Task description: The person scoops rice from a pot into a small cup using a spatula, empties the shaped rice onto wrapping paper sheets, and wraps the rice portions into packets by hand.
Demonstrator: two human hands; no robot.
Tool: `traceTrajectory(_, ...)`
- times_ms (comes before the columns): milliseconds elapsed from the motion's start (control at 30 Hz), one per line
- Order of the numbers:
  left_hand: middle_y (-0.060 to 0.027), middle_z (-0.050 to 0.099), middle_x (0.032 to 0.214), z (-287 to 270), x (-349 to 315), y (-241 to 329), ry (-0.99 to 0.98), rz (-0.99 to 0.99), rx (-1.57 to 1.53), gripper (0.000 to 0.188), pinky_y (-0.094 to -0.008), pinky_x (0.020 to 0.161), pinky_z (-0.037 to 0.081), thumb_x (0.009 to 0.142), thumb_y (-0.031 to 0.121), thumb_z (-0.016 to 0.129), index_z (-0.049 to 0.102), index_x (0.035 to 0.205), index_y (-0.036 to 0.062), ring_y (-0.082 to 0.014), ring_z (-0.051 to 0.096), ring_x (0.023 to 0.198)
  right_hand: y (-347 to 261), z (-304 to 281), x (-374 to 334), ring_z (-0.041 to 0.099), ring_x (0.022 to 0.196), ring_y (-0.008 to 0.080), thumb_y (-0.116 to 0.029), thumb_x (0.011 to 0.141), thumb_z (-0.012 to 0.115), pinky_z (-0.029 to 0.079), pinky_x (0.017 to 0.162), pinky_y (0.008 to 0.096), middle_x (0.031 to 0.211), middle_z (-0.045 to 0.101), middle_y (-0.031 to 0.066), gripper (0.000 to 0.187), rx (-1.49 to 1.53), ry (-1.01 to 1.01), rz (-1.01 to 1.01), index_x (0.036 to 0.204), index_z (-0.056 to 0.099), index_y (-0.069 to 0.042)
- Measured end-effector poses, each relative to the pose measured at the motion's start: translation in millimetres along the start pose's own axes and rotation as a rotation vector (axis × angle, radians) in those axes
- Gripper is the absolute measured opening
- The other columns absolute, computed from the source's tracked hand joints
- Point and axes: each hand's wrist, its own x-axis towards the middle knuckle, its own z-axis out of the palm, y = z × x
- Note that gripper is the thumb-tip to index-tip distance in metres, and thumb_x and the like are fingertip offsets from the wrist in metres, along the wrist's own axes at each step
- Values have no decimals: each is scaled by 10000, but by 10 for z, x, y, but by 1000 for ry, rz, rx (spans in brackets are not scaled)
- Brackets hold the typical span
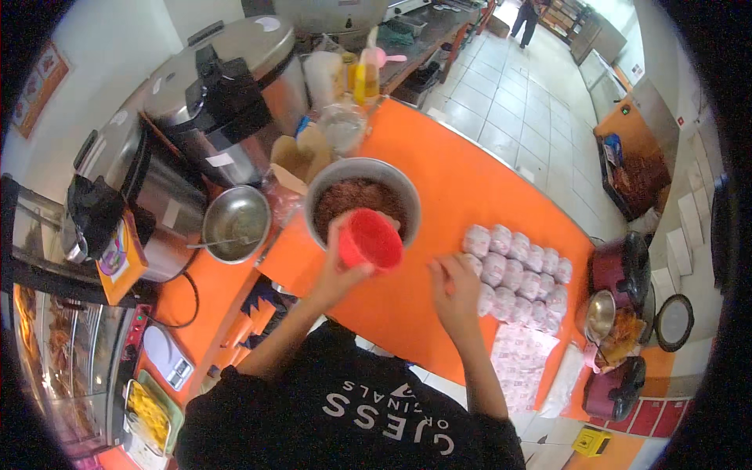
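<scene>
My left hand is closed on the rim and side of a red plastic bowl. The bowl is tilted over the front edge of a round metal pot, and its inside looks bare. Reddish-brown grainy food, like rice, fills part of that pot. Over the orange table, my right hand has its fingers loosely bent and apart, with nothing visible in them. Its fingertips are beside the left edge of several white paper-wrapped bundles set in rows; whether they touch is unclear.
Printed wrapping paper lies in front of the bundles. Dark red pots stand at the right end. A steel bowl with a spoon and large steel cookers are at left. A person stands far off on the tiled floor.
</scene>
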Motion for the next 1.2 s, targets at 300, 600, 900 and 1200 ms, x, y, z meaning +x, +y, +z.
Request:
traceTrajectory(300, -121, 362, 1366, -1068, 677, 237, 270, 253, 50, 888, -406, 1063, 349, 719, 121, 776, 195, 1389, 76, -251, 381, 1280, 35, 1518, 1083, 631, 815, 375, -104, 742, 667, 529, 648, 446, 882, 609, 201, 400, -715, -241, -96, 1064, 450, -11)
traceTrajectory(600, -164, 369, 1348, -1273, 1016, -406, 217, 294, 472, 1058, -431, 1053, 348, 588, 264, 887, 221, 1377, 32, -290, 412, 1246, 70, 1007, 1943, 670, 801, 349, -194, 820, 573, 542, 698, 440, 829, 679, 193, 222, -966, -1002, 54, 860, 679, -2)
traceTrajectory(900, -164, 312, 1378, -1315, 927, -567, 436, 339, 257, 1104, -457, 1071, 313, 587, 429, 869, 207, 1379, 37, -306, 349, 1285, 139, 1675, 1778, 656, 704, 402, -242, 865, 513, 536, 617, 493, 744, 656, 221, 244, -553, -788, -177, 879, 651, -41)
traceTrajectory(1200, -158, 275, 1407, -1313, 938, -571, 409, 261, 254, 1144, -459, 1081, 305, 583, 411, 874, 167, 1404, 43, -313, 332, 1302, 172, 1622, 1491, 625, 664, 411, -248, 814, 550, 518, 618, 527, 721, 629, 231, 237, -396, -680, -196, 963, 605, -72)
